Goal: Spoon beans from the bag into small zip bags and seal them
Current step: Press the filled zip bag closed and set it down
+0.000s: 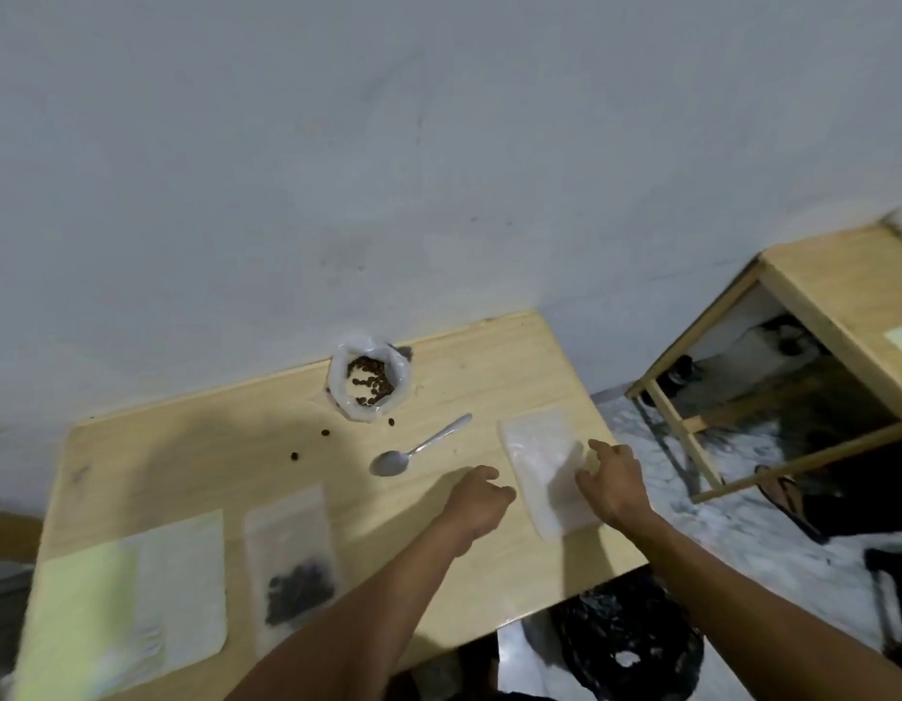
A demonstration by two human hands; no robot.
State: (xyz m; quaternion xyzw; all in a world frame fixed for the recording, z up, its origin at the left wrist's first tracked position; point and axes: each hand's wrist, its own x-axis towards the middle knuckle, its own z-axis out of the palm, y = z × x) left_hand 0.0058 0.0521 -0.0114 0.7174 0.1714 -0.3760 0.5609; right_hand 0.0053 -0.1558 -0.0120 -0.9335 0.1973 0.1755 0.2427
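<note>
On the desk [211,447], the right hand [613,480] pinches the stack of small zip bags [545,473]; the left hand [476,498] hovers loosely curled, holding nothing. Thin bags cling; several may lift together.

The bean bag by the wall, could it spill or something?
Maybe. The bean bag stands open, and three loose beans already lie on the table. A bump could tip it. The right hand is picking at the stack of zip bags, which sits near the table's edge and might slide off.

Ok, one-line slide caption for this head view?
Both hands reach a stack of empty zip bags; spoon lies idle by the open bean bag.
</note>
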